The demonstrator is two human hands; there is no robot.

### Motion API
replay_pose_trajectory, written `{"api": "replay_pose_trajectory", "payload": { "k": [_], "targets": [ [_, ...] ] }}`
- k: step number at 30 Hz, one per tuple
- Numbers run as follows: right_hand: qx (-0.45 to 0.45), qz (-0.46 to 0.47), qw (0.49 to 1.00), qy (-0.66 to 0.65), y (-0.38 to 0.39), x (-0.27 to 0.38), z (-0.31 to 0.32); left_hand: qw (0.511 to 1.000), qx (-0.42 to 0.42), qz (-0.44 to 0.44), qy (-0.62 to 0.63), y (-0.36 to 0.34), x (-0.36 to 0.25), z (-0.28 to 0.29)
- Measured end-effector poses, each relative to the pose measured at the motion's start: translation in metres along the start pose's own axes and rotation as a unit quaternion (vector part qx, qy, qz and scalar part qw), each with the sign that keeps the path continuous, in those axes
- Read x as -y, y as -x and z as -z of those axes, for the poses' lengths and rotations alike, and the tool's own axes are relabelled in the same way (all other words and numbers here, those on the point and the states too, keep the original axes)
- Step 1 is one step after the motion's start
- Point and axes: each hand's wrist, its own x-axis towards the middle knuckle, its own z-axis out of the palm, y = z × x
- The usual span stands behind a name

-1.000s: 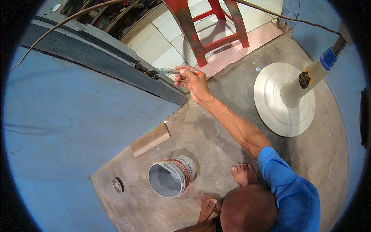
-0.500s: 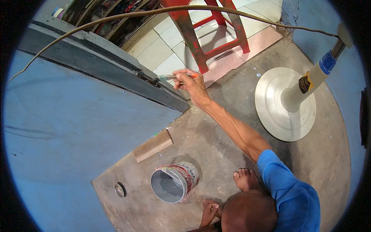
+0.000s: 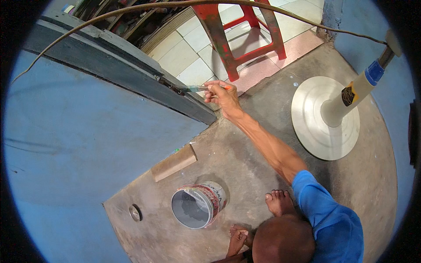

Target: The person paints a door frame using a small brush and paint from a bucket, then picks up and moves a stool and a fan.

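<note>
My right hand [image 3: 222,97] is stretched forward, its fingers closed round a paintbrush [image 3: 195,88] with an orange handle end. The brush's tip meets the edge of the grey door frame [image 3: 193,105], at a dark metal fitting [image 3: 175,90]. Down by my foot, my left hand [image 3: 237,241] rests with curled fingers, and nothing shows in it. A bucket [image 3: 220,193] of grey paint, smeared round its rim, stands on the floor ahead of my left hand.
A red plastic stool [image 3: 254,57] stands on tiles beyond the doorway. To the right is a round-based pale stand [image 3: 307,131]. A wood piece [image 3: 175,163] lies along the blue wall [image 3: 87,144], and a small round metal item [image 3: 135,212] lies left of the bucket. A cable [image 3: 144,6] crosses overhead.
My right hand has shifted slightly right, and the brush has come against the fitting on the frame's edge. My left hand and the bucket stay in place.
</note>
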Motion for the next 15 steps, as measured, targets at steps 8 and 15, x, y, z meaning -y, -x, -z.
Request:
{"api": "replay_pose_trajectory", "payload": {
  "k": [8,15],
  "targets": [
    [0.090,0.028,0.990,-0.100,0.002,0.018,-0.025,1.000,0.001,-0.001,0.005,-0.001,-0.003,0.000],
    [0.006,-0.050,0.998,-0.034,0.012,-0.055,0.054,1.000,-0.002,0.002,0.007,-0.001,-0.003,0.001]
  ]
}}
